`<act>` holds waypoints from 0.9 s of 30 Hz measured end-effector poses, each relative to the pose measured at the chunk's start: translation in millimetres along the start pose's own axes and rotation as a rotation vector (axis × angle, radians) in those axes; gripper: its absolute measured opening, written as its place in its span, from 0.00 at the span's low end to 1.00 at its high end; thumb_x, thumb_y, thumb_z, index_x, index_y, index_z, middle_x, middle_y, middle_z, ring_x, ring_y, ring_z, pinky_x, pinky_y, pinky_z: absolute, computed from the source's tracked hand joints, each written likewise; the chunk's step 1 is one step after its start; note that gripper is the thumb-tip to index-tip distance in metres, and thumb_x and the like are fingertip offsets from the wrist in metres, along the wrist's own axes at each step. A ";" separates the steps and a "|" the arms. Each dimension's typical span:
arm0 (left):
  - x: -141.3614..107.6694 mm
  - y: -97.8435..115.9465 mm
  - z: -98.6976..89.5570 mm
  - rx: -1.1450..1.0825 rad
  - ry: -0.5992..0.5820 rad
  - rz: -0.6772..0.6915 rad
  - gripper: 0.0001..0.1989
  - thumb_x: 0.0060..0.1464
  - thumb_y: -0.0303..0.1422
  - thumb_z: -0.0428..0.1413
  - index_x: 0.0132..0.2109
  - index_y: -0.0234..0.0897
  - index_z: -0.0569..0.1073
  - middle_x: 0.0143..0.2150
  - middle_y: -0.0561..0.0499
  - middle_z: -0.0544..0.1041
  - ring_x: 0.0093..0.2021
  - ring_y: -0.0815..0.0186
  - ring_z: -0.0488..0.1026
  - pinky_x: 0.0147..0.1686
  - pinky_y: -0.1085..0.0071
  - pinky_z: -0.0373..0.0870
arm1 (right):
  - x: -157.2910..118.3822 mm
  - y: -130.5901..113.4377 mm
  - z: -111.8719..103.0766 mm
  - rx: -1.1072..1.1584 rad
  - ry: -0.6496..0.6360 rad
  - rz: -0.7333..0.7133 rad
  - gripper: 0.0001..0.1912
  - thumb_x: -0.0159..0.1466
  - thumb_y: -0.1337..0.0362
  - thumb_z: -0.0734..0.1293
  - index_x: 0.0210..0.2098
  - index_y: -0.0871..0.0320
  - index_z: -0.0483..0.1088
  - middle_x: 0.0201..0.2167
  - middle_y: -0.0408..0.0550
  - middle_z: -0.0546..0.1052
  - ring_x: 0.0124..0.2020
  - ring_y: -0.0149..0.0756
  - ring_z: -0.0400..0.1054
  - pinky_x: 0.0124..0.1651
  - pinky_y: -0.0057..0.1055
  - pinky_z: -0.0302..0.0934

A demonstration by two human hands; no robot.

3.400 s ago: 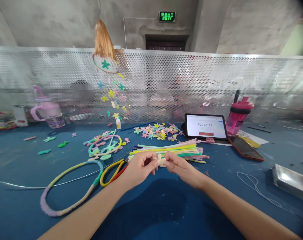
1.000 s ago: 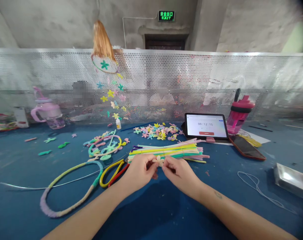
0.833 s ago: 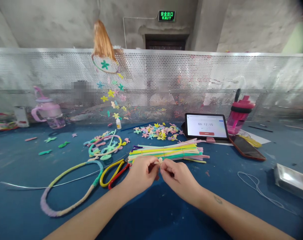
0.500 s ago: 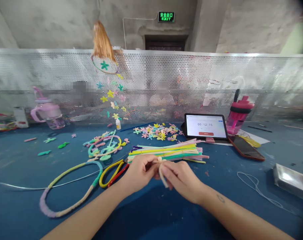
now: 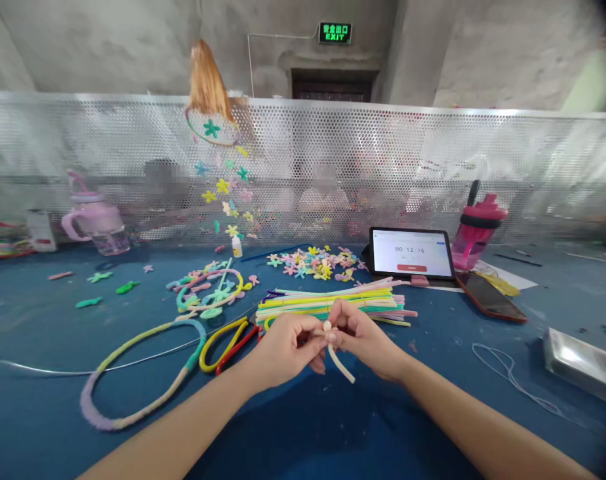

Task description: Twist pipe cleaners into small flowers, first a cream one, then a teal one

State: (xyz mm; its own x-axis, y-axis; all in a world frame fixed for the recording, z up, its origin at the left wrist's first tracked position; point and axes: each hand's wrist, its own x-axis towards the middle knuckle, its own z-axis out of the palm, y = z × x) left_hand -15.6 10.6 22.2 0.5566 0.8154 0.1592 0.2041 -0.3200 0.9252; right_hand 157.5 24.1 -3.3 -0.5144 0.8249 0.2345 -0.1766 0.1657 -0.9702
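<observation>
1. Change from prior frame: cream pipe cleaner [image 5: 341, 364] now angles down-right below the fingers, more of its tail showing; its small rounded tip [image 5: 327, 326] stands above them.
2. Surface and room: blue work mat [image 5: 33, 333] carries a banded pipe-cleaner bundle [image 5: 327, 305], foam flowers [image 5: 307, 263] and a tablet [image 5: 411, 253] reading 00:12:16. Perforated metal screen [image 5: 303, 160] behind.
3. Left hand [image 5: 283, 350] and right hand [image 5: 365, 340] together, both pinching the pipe cleaner between them, just in front of the bundle.

A cream pipe cleaner [image 5: 340, 365] was pinched between the left hand [image 5: 283, 351] and right hand [image 5: 365, 340], just in front of a bundle of coloured pipe cleaners [image 5: 327, 303] on the blue table [image 5: 33, 320].
</observation>
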 end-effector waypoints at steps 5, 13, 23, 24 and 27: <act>1.3 -3.9 -2.7 -0.134 -0.059 -0.039 0.13 0.55 0.38 0.54 0.32 0.29 0.71 0.25 0.50 0.72 0.23 0.69 0.74 0.26 0.74 0.73 | 1.1 -1.7 -7.1 0.057 -0.075 0.015 0.13 0.60 0.57 0.66 0.35 0.58 0.59 0.24 0.39 0.68 0.24 0.25 0.62 0.28 0.23 0.54; 0.5 -6.5 -7.8 -0.218 -0.130 -0.055 0.13 0.53 0.38 0.55 0.31 0.29 0.71 0.27 0.50 0.72 0.23 0.69 0.74 0.27 0.73 0.74 | -0.2 -9.5 -13.7 0.062 -0.223 0.079 0.15 0.56 0.61 0.71 0.37 0.60 0.62 0.28 0.43 0.73 0.29 0.29 0.67 0.32 0.26 0.60; 2.0 -9.4 -3.5 -0.175 -0.080 -0.075 0.14 0.54 0.38 0.54 0.30 0.30 0.70 0.26 0.48 0.74 0.23 0.67 0.74 0.28 0.71 0.75 | 3.5 -2.0 -11.2 0.012 -0.082 0.084 0.16 0.52 0.62 0.73 0.33 0.60 0.63 0.23 0.41 0.75 0.23 0.26 0.68 0.29 0.24 0.62; 1.9 -9.5 -2.7 -0.160 -0.066 -0.074 0.14 0.54 0.38 0.54 0.29 0.30 0.70 0.24 0.49 0.74 0.23 0.67 0.74 0.28 0.71 0.75 | 3.4 -1.4 -11.3 -0.001 -0.073 0.079 0.16 0.52 0.62 0.73 0.33 0.60 0.64 0.23 0.41 0.75 0.23 0.26 0.68 0.29 0.24 0.62; 1.4 -9.6 -0.4 -0.121 -0.031 -0.051 0.14 0.55 0.37 0.53 0.27 0.31 0.69 0.22 0.51 0.72 0.23 0.68 0.73 0.27 0.72 0.74 | 3.3 -0.4 -11.5 -0.031 -0.057 0.057 0.15 0.52 0.61 0.73 0.32 0.60 0.64 0.22 0.40 0.74 0.24 0.26 0.68 0.29 0.24 0.61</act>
State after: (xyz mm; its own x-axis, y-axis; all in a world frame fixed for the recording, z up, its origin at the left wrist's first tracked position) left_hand -17.1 15.0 13.6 0.5730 0.8132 0.1017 0.1354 -0.2164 0.9669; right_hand 165.5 32.9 -2.8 -0.5704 0.8012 0.1809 -0.1199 0.1366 -0.9833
